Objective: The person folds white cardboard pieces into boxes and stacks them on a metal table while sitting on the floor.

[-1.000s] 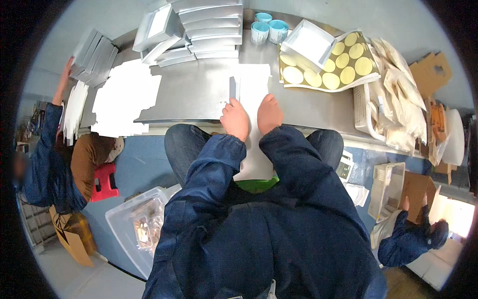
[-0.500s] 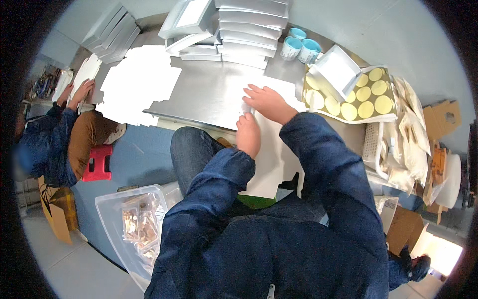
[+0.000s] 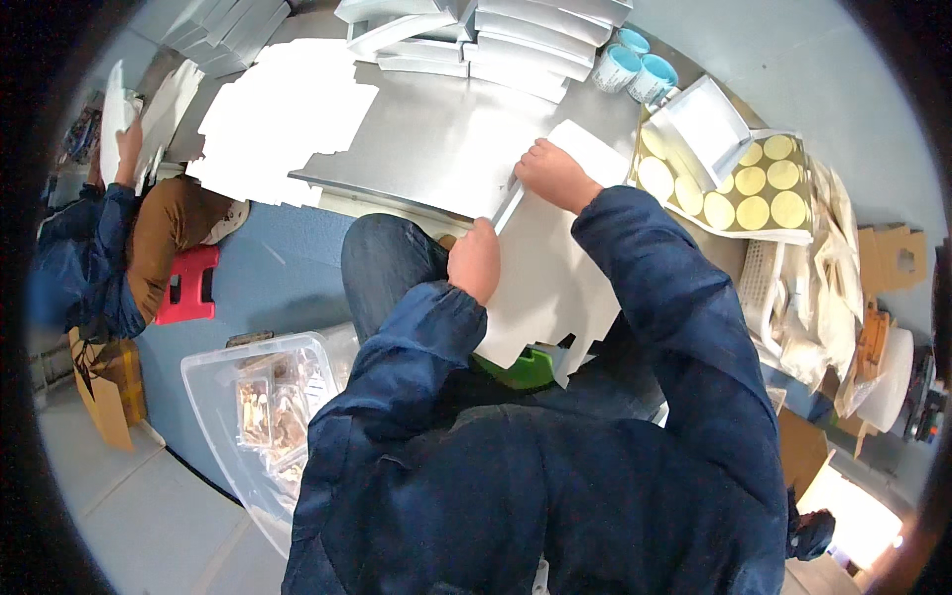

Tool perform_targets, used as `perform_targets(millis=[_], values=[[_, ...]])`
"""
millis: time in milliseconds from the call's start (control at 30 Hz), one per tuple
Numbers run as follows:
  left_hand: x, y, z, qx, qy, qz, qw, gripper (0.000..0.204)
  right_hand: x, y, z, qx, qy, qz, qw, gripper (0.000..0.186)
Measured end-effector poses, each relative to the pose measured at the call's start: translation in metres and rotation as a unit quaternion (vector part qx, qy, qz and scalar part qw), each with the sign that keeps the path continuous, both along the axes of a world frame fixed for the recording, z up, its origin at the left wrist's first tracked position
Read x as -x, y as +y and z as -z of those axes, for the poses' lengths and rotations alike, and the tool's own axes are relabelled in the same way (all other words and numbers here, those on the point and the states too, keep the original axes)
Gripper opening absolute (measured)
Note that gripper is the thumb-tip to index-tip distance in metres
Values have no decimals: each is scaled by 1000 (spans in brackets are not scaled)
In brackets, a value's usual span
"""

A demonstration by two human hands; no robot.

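A large white cardboard box blank (image 3: 547, 278) with notched edges lies across the table edge and over my lap. Along its left side a narrow flap is folded upright, running between my two hands. My left hand (image 3: 475, 262) is closed on the near end of this flap. At the far end my right hand (image 3: 557, 177) grips the same flap, fingers curled round it. Part of the blank reaches past my right hand onto the metal table (image 3: 421, 124). Both hands' fingertips are partly hidden.
More flat white blanks (image 3: 283, 114) lie at the left. Folded white boxes (image 3: 535, 45) are stacked at the back, near blue-rimmed cups (image 3: 617, 67). An open white box (image 3: 704, 129) rests on round yellow stickers (image 3: 788, 208). A clear tub (image 3: 213, 397) stands on the floor; a co-worker (image 3: 104, 238) handles blanks.
My hands have moved apart along the blank's edge and closed on it, the left one shifting nearer me. The flap between them now stands up. The co-worker has lifted a blank.
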State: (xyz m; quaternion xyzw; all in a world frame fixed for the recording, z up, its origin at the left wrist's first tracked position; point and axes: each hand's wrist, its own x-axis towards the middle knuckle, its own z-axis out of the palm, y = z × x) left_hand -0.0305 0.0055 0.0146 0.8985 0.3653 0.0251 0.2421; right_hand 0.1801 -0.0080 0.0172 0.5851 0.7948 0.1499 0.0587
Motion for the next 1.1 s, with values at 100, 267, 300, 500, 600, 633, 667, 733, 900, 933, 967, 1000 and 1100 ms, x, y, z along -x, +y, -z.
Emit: perform_targets(millis=[100, 267, 300, 500, 600, 633, 667, 733, 900, 933, 967, 1000, 1100], values=[[-3, -6, 8, -57, 24, -10, 998, 6, 28, -7, -1, -40, 34, -83, 995, 4], [-6, -11, 5, -131, 31, 4, 991, 7, 31, -20, 15, -92, 90, -43, 991, 3], [-4, -7, 5, -132, 34, 6, 991, 7, 32, -20, 14, -64, 114, -31, 991, 3], [1, 17, 22, 42, -12, 55, 997, 25, 38, -13, 4, -54, 138, -15, 989, 5], [0, 6, 23, 23, -5, 28, 999, 28, 39, -12, 6, -79, 140, -27, 987, 4], [-2, 2, 21, 9, 1, -1, 1000, 31, 40, -10, 7, -84, 138, -20, 987, 4], [-3, -4, 19, -23, 11, -10, 1000, 35, 43, -10, 9, -86, 132, -6, 988, 4], [-5, -9, 16, -30, 22, -18, 999, 36, 47, -7, 11, -83, 134, 20, 987, 5], [-4, 8, 12, 55, 17, 20, 998, 43, 44, -2, 7, -60, 126, 23, 990, 7], [-7, 17, 12, 150, -4, 24, 988, 47, 40, -1, 6, -13, 104, 27, 994, 8], [-6, 21, 12, 150, -4, 28, 988, 47, 41, -3, 4, 37, 85, 32, 995, 9], [-6, 24, 13, 320, -48, 3, 946, 47, 41, -3, 2, 38, 85, 37, 995, 9], [-11, 34, 35, 361, -23, 17, 932, 38, 50, 2, -7, 72, 105, 76, 989, 10]])
